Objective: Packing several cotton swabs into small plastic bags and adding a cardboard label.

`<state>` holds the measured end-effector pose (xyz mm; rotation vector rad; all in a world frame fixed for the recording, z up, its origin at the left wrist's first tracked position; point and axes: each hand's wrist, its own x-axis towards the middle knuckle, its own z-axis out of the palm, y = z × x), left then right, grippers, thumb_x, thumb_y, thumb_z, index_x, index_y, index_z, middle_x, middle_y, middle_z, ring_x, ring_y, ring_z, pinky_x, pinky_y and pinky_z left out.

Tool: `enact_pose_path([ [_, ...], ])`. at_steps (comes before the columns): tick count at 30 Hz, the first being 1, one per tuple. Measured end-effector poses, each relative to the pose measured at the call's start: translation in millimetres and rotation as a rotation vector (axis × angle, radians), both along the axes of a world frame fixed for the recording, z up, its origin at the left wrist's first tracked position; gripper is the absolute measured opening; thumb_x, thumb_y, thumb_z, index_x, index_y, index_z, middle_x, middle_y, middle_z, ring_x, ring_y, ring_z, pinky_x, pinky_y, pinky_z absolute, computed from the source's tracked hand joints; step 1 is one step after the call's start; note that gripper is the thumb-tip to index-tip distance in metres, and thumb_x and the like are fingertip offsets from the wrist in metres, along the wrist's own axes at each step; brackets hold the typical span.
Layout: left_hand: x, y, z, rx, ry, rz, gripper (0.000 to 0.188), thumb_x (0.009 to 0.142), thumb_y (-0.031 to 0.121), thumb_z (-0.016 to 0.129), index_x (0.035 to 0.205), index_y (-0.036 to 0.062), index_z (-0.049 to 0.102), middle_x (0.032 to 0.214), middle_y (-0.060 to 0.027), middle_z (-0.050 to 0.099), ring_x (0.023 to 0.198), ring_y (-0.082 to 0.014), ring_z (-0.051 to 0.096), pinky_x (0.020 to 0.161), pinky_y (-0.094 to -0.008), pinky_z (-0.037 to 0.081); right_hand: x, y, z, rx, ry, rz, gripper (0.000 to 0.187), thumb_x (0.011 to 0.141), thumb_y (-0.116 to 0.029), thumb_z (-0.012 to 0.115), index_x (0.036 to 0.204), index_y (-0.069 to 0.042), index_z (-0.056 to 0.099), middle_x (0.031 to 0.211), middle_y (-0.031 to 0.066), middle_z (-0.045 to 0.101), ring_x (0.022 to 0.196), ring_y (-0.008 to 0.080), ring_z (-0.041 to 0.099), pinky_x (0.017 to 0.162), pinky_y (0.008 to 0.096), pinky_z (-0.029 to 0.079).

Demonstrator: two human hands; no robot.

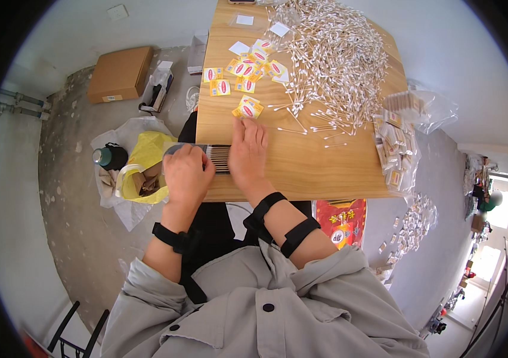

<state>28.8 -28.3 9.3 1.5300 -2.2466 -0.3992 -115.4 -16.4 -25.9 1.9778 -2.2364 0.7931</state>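
A row of cotton swabs lies side by side between my hands, near the table's front left edge. My left hand is closed, its fingers curled on a clear plastic bag at the left end of the row. At the other end, my right hand lies on the table with its fingers stretched out, its thumb side against the swabs. Just beyond those fingertips are yellow and white cards. More yellow cards are scattered farther back. Loose swabs form a big heap at the back right.
On the table's right edge sits a clear bag of small filled packs. More packs lie on the floor below. Left of the table stand a yellow-lined bin, a dark bottle and a cardboard box. A red bag is under the table.
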Motion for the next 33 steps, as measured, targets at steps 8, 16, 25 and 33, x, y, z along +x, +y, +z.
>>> enact_pose_path([
  [8, 1.3, 1.3, 0.1, 0.062, -0.034, -0.041, 0.013, 0.075, 0.017, 0.07, 0.074, 0.0078, 0.061, 0.081, -0.0093, 0.06, 0.079, -0.03, 0.06, 0.072, -0.042, 0.042, 20.3, -9.2, -3.1, 0.042, -0.037, 0.0, 0.044, 0.088, -0.006, 0.048, 0.131, 0.0, 0.047, 0.126, 0.0138, 0.047, 0.13, 0.0303, 0.04, 0.114, 0.0484, 0.025],
  [16, 51.9, -14.1, -64.6, 0.082, 0.607, 0.524, 0.05, 0.083, 0.027, 0.076, 0.119, -0.0022, 0.054, 0.102, -0.0107, 0.06, 0.089, -0.0209, 0.058, 0.082, -0.0337, 0.047, 23.4, -9.9, -1.0, 0.044, -0.005, 0.028, 0.045, 0.087, -0.002, 0.048, 0.132, 0.001, 0.046, 0.126, 0.0148, 0.046, 0.129, 0.0318, 0.039, 0.114, 0.0483, 0.024],
  [25, 42.4, -8.9, -64.5, 0.731, 1.267, 0.471, 0.035, 0.086, 0.025, 0.076, 0.105, -0.0021, 0.063, 0.092, -0.0018, 0.066, 0.08, -0.0073, 0.057, 0.075, -0.0226, 0.047, 31.6, -7.3, -1.6, 0.036, 0.014, 0.028, 0.047, 0.086, -0.002, 0.048, 0.133, 0.002, 0.045, 0.123, 0.0159, 0.047, 0.128, 0.0322, 0.041, 0.113, 0.0492, 0.026],
  [33, 32.7, 8.7, 12.1, -0.159, 0.081, -0.097, 0.065, 0.08, 0.004, 0.062, 0.142, -0.0007, 0.04, 0.147, -0.0219, 0.038, 0.135, -0.0353, 0.038, 0.11, -0.0483, 0.031, 28.9, -6.8, -3.4, 0.049, -0.01, 0.021, 0.046, 0.087, -0.005, 0.05, 0.133, 0.001, 0.046, 0.123, 0.0155, 0.046, 0.128, 0.033, 0.041, 0.113, 0.0491, 0.025],
])
